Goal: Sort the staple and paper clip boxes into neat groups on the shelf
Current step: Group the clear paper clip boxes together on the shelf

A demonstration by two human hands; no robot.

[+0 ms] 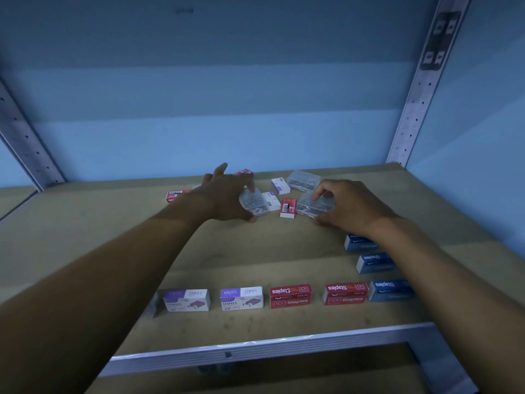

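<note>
My left hand (224, 194) grips a clear paper clip box (254, 204) at mid-shelf. My right hand (348, 207) grips another clear paper clip box (312, 207) a little to the right. A third clear box (303, 180) lies behind them. Between the hands lie a red staple box (288, 207) and two white-and-purple boxes (279, 185) (271, 201). Along the front stand two purple-and-white staple boxes (186, 300) (241, 298), two red staple boxes (290, 296) (345, 293) and a blue one (390, 290).
Two more blue staple boxes (375, 262) (359, 242) run back under my right forearm. Red boxes lie at the back left (176, 194) and behind my left hand (243, 173). The wooden shelf (255, 251) has a metal front rail (270, 351) and perforated uprights (417, 89).
</note>
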